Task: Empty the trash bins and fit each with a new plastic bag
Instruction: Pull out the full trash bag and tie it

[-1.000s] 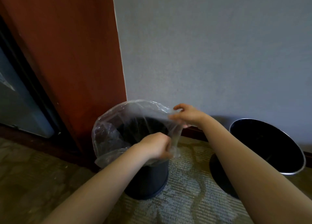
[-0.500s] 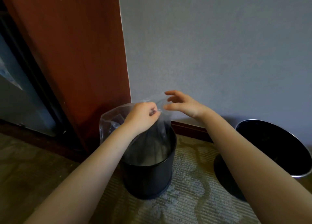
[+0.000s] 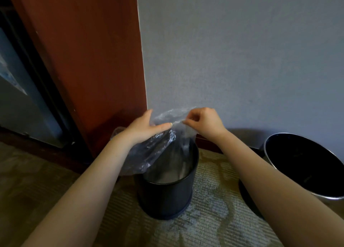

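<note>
Holds a clear plastic bag (image 3: 154, 153) up over the small black bin (image 3: 165, 196) with both hands, forearms reaching in from the near side of the bin.

Grips the bag's top edge with the left hand (image 3: 145, 129), just above the bin's left rim: fingers laid along the film, thumb raised behind it. Pinches the same edge with the right hand (image 3: 206, 123), above the bin's far rim: fingers curled tight on the film, fingertips close to those of the left hand, with only a short stretch of plastic between them.

Hangs crumpled and shiny from both hands down into the mouth of the bin. Spills in a loose fold over the bin's left rim and down the outside of its wall. Lies pale against the inside on the bin's right; cannot tell whether it reaches the bottom.

Stands upright on patterned carpet (image 3: 210, 209), close to the foot of a grey wall (image 3: 242, 60) behind it. Behind the bin and to its left, a reddish wooden panel (image 3: 93, 51). Right of the bin and well apart, a second black bin (image 3: 327, 197) with a silver rim, mouth turned toward the camera.
</note>
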{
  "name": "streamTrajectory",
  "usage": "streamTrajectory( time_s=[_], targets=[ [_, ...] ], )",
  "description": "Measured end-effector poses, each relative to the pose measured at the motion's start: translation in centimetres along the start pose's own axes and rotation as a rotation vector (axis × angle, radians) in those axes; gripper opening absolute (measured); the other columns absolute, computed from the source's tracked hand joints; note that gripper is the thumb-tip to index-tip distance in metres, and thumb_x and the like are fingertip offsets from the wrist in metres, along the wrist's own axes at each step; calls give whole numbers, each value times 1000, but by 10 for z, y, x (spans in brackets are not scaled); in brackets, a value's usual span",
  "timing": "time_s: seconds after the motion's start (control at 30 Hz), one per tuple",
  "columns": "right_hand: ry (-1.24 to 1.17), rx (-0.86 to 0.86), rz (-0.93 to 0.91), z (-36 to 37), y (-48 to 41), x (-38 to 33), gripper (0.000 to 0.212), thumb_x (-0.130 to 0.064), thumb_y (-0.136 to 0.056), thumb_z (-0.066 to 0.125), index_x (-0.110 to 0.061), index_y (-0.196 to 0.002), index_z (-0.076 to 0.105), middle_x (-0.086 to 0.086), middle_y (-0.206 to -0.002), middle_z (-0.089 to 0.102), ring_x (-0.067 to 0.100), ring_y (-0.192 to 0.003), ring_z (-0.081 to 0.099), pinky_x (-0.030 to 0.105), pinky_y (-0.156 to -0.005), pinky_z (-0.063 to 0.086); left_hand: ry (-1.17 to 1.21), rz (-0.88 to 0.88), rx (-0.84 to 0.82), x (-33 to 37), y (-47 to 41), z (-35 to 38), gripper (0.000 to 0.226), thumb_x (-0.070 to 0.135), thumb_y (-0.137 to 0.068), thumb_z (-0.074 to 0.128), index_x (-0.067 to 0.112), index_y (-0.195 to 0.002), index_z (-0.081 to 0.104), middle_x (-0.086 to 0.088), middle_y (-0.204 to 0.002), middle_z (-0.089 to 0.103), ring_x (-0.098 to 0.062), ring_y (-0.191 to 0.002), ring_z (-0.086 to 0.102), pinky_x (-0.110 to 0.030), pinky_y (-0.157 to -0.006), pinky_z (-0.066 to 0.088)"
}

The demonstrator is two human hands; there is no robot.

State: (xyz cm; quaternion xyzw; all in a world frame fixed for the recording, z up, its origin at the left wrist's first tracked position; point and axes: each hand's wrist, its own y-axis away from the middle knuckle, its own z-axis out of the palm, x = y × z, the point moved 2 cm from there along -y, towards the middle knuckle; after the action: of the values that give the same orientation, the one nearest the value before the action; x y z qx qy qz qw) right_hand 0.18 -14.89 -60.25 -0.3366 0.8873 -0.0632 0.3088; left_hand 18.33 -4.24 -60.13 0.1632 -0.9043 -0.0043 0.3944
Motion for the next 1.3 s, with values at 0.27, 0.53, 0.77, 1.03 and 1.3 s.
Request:
streamTrajectory(
  time_s=[0.27, 0.53, 0.77, 1.03, 1.3],
  targets=[
    [200, 71, 139, -10, 3, 12, 27, -27, -87, 57, -17, -110, 65, 7, -106, 63, 26, -103, 56, 33, -75, 46, -340, 49, -292, 9, -3, 28, 76, 46, -63, 83, 16, -125, 49, 2, -120, 55, -17, -102, 54, -31, -86, 47],
    [302, -404, -195, 5, -2, -30, 82, -38, -78, 66, -27, -150, 29, 4, -155, 32, 22, -145, 21, 49, -118, 17, -451, 169, 23, 6, -5, 27, 27, 17, -74, 72, 16, -91, 50, -6, -100, 61, -26, -93, 59, -40, -80, 50],
    [589, -360, -105, 24, 4, -18, 18, -27, -94, 52, -19, -103, 64, 8, -109, 67, 29, -103, 60, 34, -86, 39, -695, 9, -92, -16, 0, 13, 29, 28, -76, 70, 21, -100, 56, 0, -101, 55, -24, -95, 55, -40, -81, 51],
    [247, -387, -50, 20, 4, -24, 67, -50, -76, 72, -25, -133, 47, 2, -127, 55, 24, -116, 49, 42, -99, 40, -443, 103, 151, 4, 1, -12, 23, 21, -81, 60, 21, -62, 45, -4, -89, 61, -26, -83, 57, -33, -71, 47],
    [-262, -331, 25, 39, 7, -42, 16, -22, -81, 76, -14, -90, 66, 4, -83, 66, 21, -81, 62, 29, -74, 47, -190, 277, 276, 33, 10, -19, 25, 13, -82, 66, 21, -105, 61, 9, -82, 62, -15, -83, 60, -28, -77, 49]
  ],
)
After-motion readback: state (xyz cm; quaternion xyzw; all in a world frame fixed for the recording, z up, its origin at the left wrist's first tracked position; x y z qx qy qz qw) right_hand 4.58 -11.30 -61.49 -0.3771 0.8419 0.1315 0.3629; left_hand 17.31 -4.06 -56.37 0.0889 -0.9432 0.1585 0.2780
